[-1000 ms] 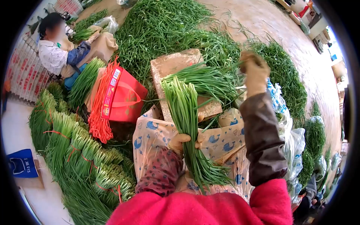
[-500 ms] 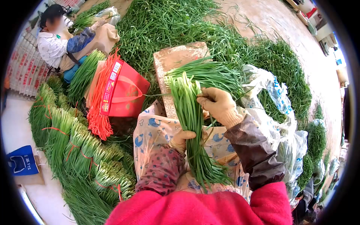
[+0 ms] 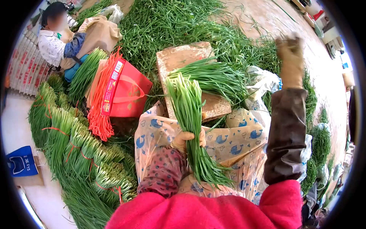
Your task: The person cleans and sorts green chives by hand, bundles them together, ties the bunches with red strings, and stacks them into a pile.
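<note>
My gloved left hand (image 3: 183, 140) is wrapped round the lower middle of a bunch of garlic chives (image 3: 190, 114). The pale stem ends point up and away from me, and the green leaf tips hang over my lap. Far out to the right, over the floor, is my gloved right hand (image 3: 291, 63), raised and blurred, so its fingers cannot be made out. More loose chives (image 3: 213, 78) lie across a worn board (image 3: 183, 55) just beyond the bunch. A plastic apron with blue whale prints (image 3: 240, 139) covers my lap.
Bundles tied with red bands (image 3: 80, 147) are stacked on the left. Beside them stands a red bag (image 3: 131, 91) draped with orange-red ties (image 3: 102, 114). Loose green leaves (image 3: 164, 26) heap up beyond the board. A co-worker (image 3: 57, 38) sits at the upper left.
My right hand has left the bunch and swung up and out to the right. My left hand still grips the chives, which stand slightly more upright.
</note>
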`<state>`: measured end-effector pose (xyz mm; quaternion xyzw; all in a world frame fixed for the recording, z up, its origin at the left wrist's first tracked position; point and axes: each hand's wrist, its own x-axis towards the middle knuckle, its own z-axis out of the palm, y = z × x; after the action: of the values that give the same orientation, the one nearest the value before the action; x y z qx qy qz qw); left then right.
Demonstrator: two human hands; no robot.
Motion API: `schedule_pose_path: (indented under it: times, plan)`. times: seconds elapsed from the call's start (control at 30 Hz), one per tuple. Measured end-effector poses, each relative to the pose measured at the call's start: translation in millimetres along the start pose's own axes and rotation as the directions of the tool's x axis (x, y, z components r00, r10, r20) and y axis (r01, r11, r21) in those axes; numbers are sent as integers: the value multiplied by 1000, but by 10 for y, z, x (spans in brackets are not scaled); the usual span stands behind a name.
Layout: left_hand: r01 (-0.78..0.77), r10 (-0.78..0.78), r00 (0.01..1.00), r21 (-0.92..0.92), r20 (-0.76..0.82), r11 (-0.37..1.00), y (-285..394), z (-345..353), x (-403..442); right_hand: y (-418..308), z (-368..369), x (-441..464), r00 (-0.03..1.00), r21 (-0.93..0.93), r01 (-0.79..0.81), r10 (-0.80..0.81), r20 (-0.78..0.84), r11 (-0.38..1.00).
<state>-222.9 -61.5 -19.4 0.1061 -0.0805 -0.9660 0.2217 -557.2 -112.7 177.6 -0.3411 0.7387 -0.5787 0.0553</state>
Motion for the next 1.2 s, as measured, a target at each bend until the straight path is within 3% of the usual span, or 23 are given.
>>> schedule_pose_path:
  times: [0.07, 0.1, 0.13, 0.17, 0.2, 0.27, 0.4, 0.43, 0.47, 0.53, 0.57, 0.63, 0.67, 0.73, 0.8, 0.83, 0.87, 0.93, 0.97, 1.03, 1.07, 1.13, 1.2]
  plan:
    - [41, -41, 999, 22, -9, 999, -2, 26, 16, 20, 138, -334, 894, -408, 144, 58, 445, 902]
    - [37, -37, 999, 18, -4, 999, -16, 1, 35, 68, 267, -657, 691, -117, 62, 42, 722, 991]
    - [36, -36, 999, 25, -15, 999, -32, -42, 40, 26, 329, -901, 536, -224, 240, 63, 842, 945]
    - [36, -35, 999, 34, -31, 999, -42, -72, 32, 27, 406, -1128, 449, -80, 189, -14, 894, 979]
    - [36, -35, 999, 34, -41, 999, -42, -86, 18, -12, 489, -1266, 368, -235, 184, 155, 917, 954]
    - [92, -72, 982, 112, -177, 989, -21, -78, -1, 270, 658, -1534, 425, -271, 373, 97, 900, 887]
    - [-46, 95, 960, 186, -265, 982, 6, 80, 39, 298, 643, -1735, 398, -304, 320, 165, 903, 897]
    - [-50, 98, 960, 183, -262, 982, 7, 128, 66, 346, 598, -1803, 308, -205, 381, 85, 947, 901]
    - [-90, 146, 945, 198, -292, 976, 11, 173, 102, 195, 546, -1827, 216, -271, 428, 194, 957, 862]
    - [-138, 202, 925, 212, -321, 968, 53, 146, 151, -136, 379, -1713, -297, -192, 356, 306, 905, 915]
    - [-128, 161, 956, 146, -246, 981, 80, 46, 144, -196, 304, -1720, -305, -190, 358, 307, 902, 914]
    - [-85, 85, 985, 6, -148, 996, 67, -205, 121, -218, 130, -1714, -493, -146, 113, 183, 851, 983]
    - [-88, 88, 986, 7, -145, 996, 71, -161, 110, -175, 77, -1639, -492, -143, 117, 183, 851, 983]
    - [-156, 167, 979, 98, -119, 983, 85, -69, 87, -83, 11, -1409, 31, -220, 157, 217, 976, 963]
    - [-155, 168, 984, 198, -55, 968, 118, -55, 87, 166, 122, -1339, 388, -293, 393, 131, 912, 872]
    - [-128, 141, 990, 271, -29, 954, 139, 71, 76, 347, 178, -1345, 366, -204, 352, 67, 928, 913]
    - [-104, 114, 993, 342, -7, 934, 165, 185, 74, 183, 230, -1329, 277, -244, 103, 208, 938, 964]
    - [-54, 53, 999, 328, 13, 943, 177, 283, 108, 401, 355, -1457, 173, -49, -195, 84, 981, 980]
    - [28, -3, 998, 456, -55, 890, 144, 299, 133, 309, 393, -1531, 29, -159, -405, 187, 982, 900]
    - [98, -90, 995, 727, -51, 680, 117, 176, 226, 466, 449, -1826, 263, -74, -353, 175, 949, 933]
    - [90, -77, 996, 725, -51, 683, 86, 195, 256, 446, 519, -1890, 368, -48, -326, 173, 914, 944]
    - [-135, 72, 990, 706, 118, 695, -47, 247, 352, 361, 495, -1844, 393, -177, -220, 254, 884, 959]
    - [-141, 10, 978, 627, 208, 766, -188, 122, 647, 383, 463, -1706, 499, -4, -253, 135, 856, 967]
